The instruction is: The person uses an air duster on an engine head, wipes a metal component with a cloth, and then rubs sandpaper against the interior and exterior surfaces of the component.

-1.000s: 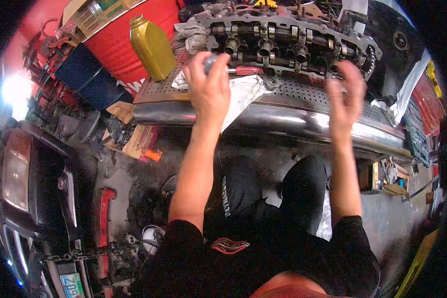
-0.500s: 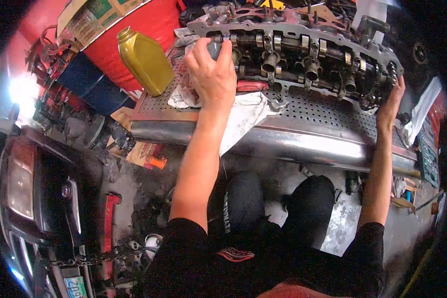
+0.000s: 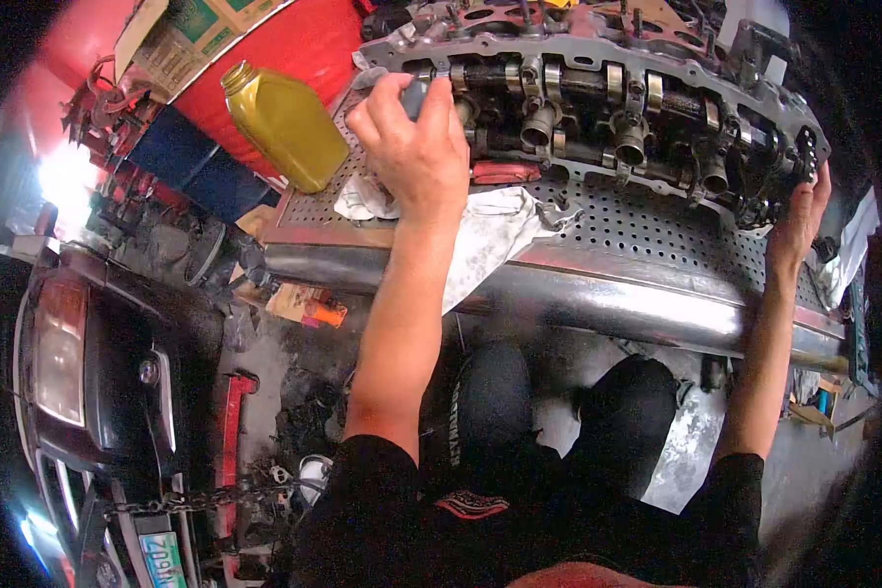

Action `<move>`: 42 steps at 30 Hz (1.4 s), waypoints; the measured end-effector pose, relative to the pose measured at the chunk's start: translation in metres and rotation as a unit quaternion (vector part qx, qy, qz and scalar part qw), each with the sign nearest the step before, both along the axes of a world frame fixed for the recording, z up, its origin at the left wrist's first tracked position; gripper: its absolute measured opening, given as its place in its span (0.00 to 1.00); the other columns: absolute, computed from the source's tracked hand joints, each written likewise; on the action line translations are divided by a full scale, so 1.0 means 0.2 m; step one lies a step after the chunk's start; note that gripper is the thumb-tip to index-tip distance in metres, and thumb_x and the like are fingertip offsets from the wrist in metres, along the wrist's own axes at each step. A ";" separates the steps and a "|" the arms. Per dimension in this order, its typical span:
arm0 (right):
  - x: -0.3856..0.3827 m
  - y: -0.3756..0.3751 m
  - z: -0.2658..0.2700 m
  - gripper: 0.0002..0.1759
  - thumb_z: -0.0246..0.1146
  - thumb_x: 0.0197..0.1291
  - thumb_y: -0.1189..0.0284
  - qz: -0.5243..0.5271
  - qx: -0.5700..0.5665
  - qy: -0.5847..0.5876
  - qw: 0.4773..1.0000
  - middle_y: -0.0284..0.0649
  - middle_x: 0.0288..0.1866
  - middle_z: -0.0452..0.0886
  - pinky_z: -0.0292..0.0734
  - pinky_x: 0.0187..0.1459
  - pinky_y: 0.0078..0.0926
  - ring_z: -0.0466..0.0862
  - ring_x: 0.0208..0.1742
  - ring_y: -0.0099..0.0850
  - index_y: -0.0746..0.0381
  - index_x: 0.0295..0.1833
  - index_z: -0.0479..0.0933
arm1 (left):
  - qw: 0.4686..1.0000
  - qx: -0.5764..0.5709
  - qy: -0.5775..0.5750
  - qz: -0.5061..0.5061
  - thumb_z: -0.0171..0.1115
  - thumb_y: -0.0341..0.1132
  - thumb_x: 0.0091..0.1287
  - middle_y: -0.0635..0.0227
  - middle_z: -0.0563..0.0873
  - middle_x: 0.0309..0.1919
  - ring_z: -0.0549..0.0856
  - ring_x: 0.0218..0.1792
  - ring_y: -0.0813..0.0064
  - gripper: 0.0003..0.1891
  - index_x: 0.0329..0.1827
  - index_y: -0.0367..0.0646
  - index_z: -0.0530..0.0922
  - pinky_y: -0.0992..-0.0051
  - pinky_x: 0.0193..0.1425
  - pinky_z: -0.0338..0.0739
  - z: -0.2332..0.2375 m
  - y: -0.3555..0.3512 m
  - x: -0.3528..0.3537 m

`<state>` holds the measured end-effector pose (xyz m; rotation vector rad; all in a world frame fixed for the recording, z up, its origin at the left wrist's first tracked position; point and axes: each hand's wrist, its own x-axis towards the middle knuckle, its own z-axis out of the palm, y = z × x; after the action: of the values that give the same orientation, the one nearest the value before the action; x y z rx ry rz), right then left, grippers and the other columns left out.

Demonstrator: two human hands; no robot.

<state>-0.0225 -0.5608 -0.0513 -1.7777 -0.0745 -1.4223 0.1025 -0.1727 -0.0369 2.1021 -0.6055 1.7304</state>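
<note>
An engine cylinder head (image 3: 598,93) with its camshaft and bearing caps exposed lies along a perforated metal workbench (image 3: 647,230). My left hand (image 3: 414,147) is closed around a small grey container (image 3: 415,95), its tip held over the left end of the head. My right hand (image 3: 800,218) rests against the right end of the head by the sprocket, fingers curled on the casting. A red-handled tool (image 3: 505,172) lies on the bench just in front of the head.
A gold oil bottle (image 3: 284,125) stands on the bench's left corner. White rags (image 3: 490,230) hang over the bench's front edge. A red drum (image 3: 274,49) is behind the bottle. A dark car's front (image 3: 98,382) and floor clutter fill the left.
My right hand has swung from the middle of the head out to its right end. My left hand has carried the grey container up to the head's left end.
</note>
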 end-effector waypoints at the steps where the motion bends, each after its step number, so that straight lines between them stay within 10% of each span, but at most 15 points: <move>1: 0.00 -0.01 0.00 0.39 0.50 0.73 0.48 0.001 -0.002 0.002 1.000 0.45 0.74 0.61 0.51 0.74 0.35 0.62 0.73 0.34 0.65 0.77 0.53 | 0.999 -0.024 -0.021 0.014 0.68 0.28 0.57 0.59 0.77 0.51 0.72 0.52 0.54 0.10 0.42 0.48 0.85 0.59 0.56 0.70 0.01 0.01 -0.01; 5: 0.00 -0.04 -0.04 0.42 0.50 0.71 0.46 0.095 0.012 -0.026 0.995 0.46 0.74 0.61 0.53 0.73 0.36 0.63 0.73 0.35 0.66 0.76 0.53 | 0.974 -0.210 -0.051 -0.066 0.63 0.29 0.67 0.60 0.80 0.44 0.79 0.45 0.64 0.08 0.46 0.38 0.77 0.63 0.49 0.77 0.03 0.10 0.02; 7: -0.01 -0.02 -0.04 0.42 0.50 0.71 0.45 0.046 -0.009 -0.014 0.999 0.47 0.73 0.63 0.54 0.72 0.36 0.65 0.72 0.35 0.67 0.76 0.54 | 0.793 -0.480 0.127 -0.352 0.60 0.30 0.71 0.58 0.81 0.41 0.81 0.38 0.67 0.08 0.47 0.38 0.71 0.69 0.41 0.81 0.02 0.10 -0.05; 13: -0.11 0.14 0.00 0.24 0.55 0.72 0.68 -0.147 -0.017 -0.195 0.970 0.47 0.53 0.80 0.72 0.58 0.29 0.80 0.52 0.32 0.69 0.68 0.66 | 0.704 -0.497 0.190 -0.470 0.58 0.32 0.72 0.59 0.82 0.40 0.83 0.36 0.69 0.07 0.46 0.39 0.71 0.69 0.38 0.82 0.03 0.02 -0.39; 17: -0.33 0.92 0.06 0.11 0.58 0.69 0.73 0.096 -0.141 0.122 0.978 0.39 0.44 0.84 0.75 0.47 0.23 0.81 0.42 0.28 0.66 0.51 0.81 | 0.552 -0.555 0.289 -0.552 0.60 0.32 0.71 0.62 0.83 0.40 0.83 0.36 0.71 0.07 0.46 0.40 0.73 0.69 0.42 0.81 0.02 -0.02 -0.54; 21: -0.23 1.31 0.09 0.16 0.66 0.64 0.68 0.354 0.164 0.271 0.880 0.39 0.38 0.85 0.77 0.41 0.21 0.81 0.38 0.22 0.67 0.52 0.80 | 0.523 -0.525 0.314 -0.593 0.60 0.30 0.70 0.59 0.83 0.47 0.83 0.44 0.70 0.06 0.47 0.40 0.75 0.67 0.51 0.79 -0.09 -0.01 -0.64; 24: -0.20 1.41 0.04 0.18 0.66 0.64 0.68 0.387 0.161 0.226 0.879 0.38 0.39 0.86 0.77 0.43 0.21 0.82 0.40 0.21 0.68 0.55 0.79 | 0.486 -0.525 0.321 -0.621 0.62 0.24 0.68 0.58 0.79 0.57 0.80 0.53 0.71 0.05 0.45 0.37 0.79 0.71 0.58 0.76 -0.12 0.02 -0.74; 33: -0.36 1.42 -0.05 0.07 0.66 0.63 0.74 0.368 0.140 0.218 0.893 0.35 0.36 0.81 0.75 0.46 0.21 0.80 0.41 0.22 0.67 0.43 0.83 | 0.771 -0.325 0.308 -0.452 0.67 0.23 0.64 0.61 0.84 0.48 0.83 0.48 0.71 0.08 0.45 0.36 0.79 0.73 0.55 0.78 -0.28 0.10 -0.86; 42: -0.34 1.34 -0.01 0.08 0.67 0.62 0.72 0.341 0.050 0.266 0.900 0.38 0.35 0.82 0.74 0.46 0.25 0.80 0.41 0.26 0.66 0.40 0.84 | 0.673 -0.284 0.431 -0.529 0.66 0.25 0.65 0.61 0.86 0.30 0.86 0.32 0.72 0.09 0.43 0.36 0.74 0.75 0.39 0.79 -0.25 0.14 -0.74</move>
<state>-0.0903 -0.2931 -0.0526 -1.7472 -0.2979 -0.4164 -0.0449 -0.1438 -0.0871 1.3147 -0.6298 0.1292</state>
